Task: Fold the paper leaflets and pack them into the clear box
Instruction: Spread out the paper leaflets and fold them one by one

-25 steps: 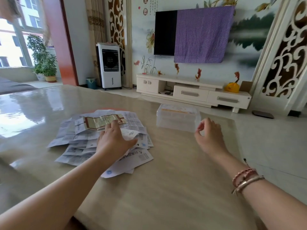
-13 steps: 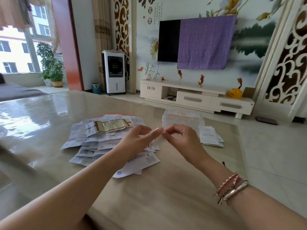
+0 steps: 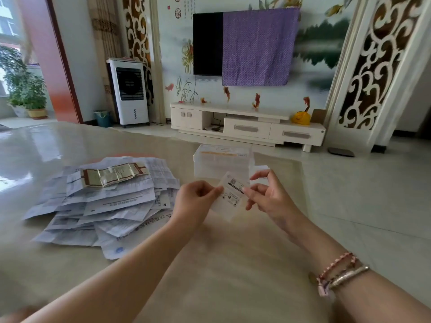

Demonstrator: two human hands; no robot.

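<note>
I have one small leaflet pinched between both hands, lifted clear of the surface in the middle of the scene. The left hand grips its left edge with thumb and forefinger curled onto the paper; the right hand pinches its right side the same way, with the other fingers fanned loosely above. The sheet tilts, its long axis running from upper right down to lower left, so each hand sits at one end of it. That is the relation I judge the coming fold to turn on: bringing the two ends together would crease it across the short way.

The clear box stands directly beyond the leaflet, on the far side of my hands and very near them. Its lid looks to be on, though I cannot say for sure through the clear plastic. The right hand is a shade nearer to it than the left, so I would expect that one to carry the folded piece over.

The pile of unfolded leaflets lies spread to the left, just beside the left wrist, with a gold-and-brown strip lying on top of it.
</note>
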